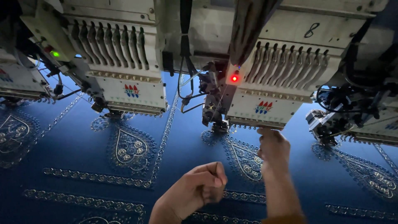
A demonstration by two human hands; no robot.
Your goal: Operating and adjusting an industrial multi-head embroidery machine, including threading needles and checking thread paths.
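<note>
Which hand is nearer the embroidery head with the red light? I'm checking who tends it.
Right. The right hand reaches up to the white embroidery head with the red light, fingertips at its lower edge. The left hand is fisted lower, over the blue embroidered fabric.

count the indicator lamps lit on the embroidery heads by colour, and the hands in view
green lamps: 1, the green lamp
red lamps: 1, the red lamp
hands: 2, the left hand and the right hand
total: 4
</note>
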